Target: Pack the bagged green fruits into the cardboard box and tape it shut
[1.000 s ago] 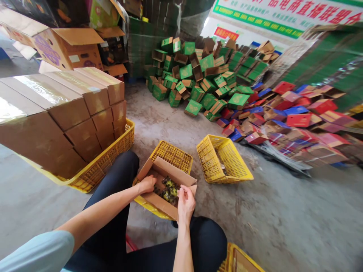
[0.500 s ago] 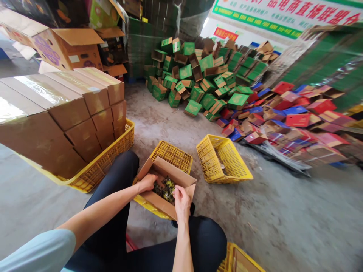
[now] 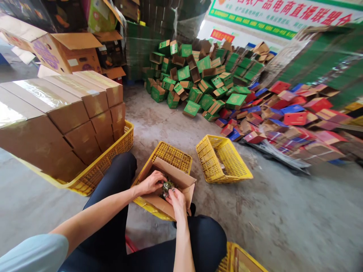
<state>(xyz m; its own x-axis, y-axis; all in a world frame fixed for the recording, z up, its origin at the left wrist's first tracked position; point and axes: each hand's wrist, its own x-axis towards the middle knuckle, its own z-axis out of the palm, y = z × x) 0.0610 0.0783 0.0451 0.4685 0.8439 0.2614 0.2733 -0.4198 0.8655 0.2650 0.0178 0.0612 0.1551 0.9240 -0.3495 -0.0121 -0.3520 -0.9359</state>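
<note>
An open brown cardboard box (image 3: 183,175) rests on a yellow plastic crate between my knees. Inside it is a shiny, clear-looking plastic bag (image 3: 168,186) with dark and yellow-green contents, too small to name. My left hand (image 3: 153,183) reaches in over the box's left side, its fingers bent and closed on the bag's upper left part. From the near side my right hand (image 3: 177,201) pinches the bag's right edge. Both sets of fingertips are partly hidden by the plastic and sit close together. The bottom of the box is mostly covered.
The upturned-looking yellow crate (image 3: 172,156) supports the box. Taped cartons (image 3: 82,109) stand stacked in a long yellow crate (image 3: 93,173) at left. Another yellow crate (image 3: 235,162) sits at right. Green boxes (image 3: 191,108) and red-blue boxes (image 3: 295,119) lie heaped beyond.
My left hand has moved right, toward the middle of the box, and my right hand has shifted slightly left and down. The hands are closer together, gathering the plastic between them.
</note>
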